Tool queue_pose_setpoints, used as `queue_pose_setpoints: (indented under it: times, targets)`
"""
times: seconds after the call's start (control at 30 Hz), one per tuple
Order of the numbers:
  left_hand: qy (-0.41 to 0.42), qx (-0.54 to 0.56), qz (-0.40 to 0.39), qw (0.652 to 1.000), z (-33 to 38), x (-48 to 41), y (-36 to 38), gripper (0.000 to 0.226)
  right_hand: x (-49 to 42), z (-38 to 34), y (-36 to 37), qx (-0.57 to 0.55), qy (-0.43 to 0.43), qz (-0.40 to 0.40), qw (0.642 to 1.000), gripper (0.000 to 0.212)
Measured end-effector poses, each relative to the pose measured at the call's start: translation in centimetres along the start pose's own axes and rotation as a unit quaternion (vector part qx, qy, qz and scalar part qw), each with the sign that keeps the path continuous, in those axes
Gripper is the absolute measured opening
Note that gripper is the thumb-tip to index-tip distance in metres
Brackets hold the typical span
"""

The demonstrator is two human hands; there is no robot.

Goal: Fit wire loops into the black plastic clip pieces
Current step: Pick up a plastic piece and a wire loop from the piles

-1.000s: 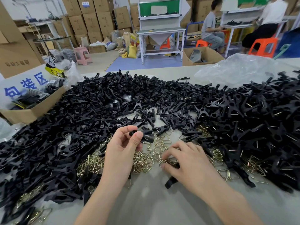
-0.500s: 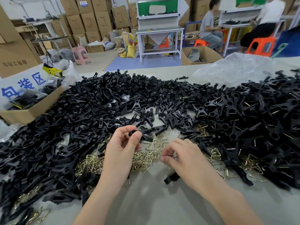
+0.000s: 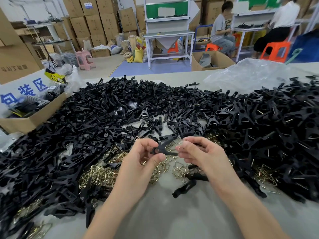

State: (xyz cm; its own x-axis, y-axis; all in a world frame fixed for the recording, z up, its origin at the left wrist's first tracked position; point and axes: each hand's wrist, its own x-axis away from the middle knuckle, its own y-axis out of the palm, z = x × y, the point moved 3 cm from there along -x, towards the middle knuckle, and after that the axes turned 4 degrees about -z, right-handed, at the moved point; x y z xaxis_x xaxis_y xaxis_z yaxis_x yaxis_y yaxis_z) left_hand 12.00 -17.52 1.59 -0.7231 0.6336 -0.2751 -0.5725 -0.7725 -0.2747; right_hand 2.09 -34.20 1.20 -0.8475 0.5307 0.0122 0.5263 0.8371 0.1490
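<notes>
Just below the middle of the frame, above the heap of brass loops (image 3: 101,173), my two hands meet for the fitting step itself. My left hand (image 3: 143,161) pinches a black clip (image 3: 164,147) between thumb and curled fingers, with its forked legs pointing toward the right of the frame. My right hand (image 3: 203,156) is curled tight, fingertips nipped on what I take to be a wire loop (image 3: 185,140) (only a thin glint shows by the forefinger, so I say it with caution). It sits just beside the clip's legs, and I cannot tell whether they touch. Next, I judge, the loop's ends must be lined up with the clip and pressed home, which wants a steady left grip. Loose black pieces (image 3: 86,121) crowd the left of the frame, and finished clips (image 3: 276,121) with wire showing lie at the right.
</notes>
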Motion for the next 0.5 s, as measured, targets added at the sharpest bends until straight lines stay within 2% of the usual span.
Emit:
queue_pose_setpoints:
  times: [0.13, 0.4, 0.5]
  targets:
    - [-0.003, -0.049, -0.021, 0.999, -0.13, 0.06, 0.39, 0.031, 0.12, 0.29, 0.32, 0.019, 0.028, -0.029, 0.999, 0.016]
    - [0.0, -0.061, -0.027, 0.998, -0.06, 0.14, 0.49, 0.033, 0.36, 0.5, 0.81, 0.049, 0.038, -0.032, 0.998, 0.012]
    - [0.0, -0.049, -0.022, 0.999, -0.08, 0.15, 0.43, 0.035, 0.32, 0.41, 0.82, 0.029, 0.044, -0.052, 0.997, 0.01]
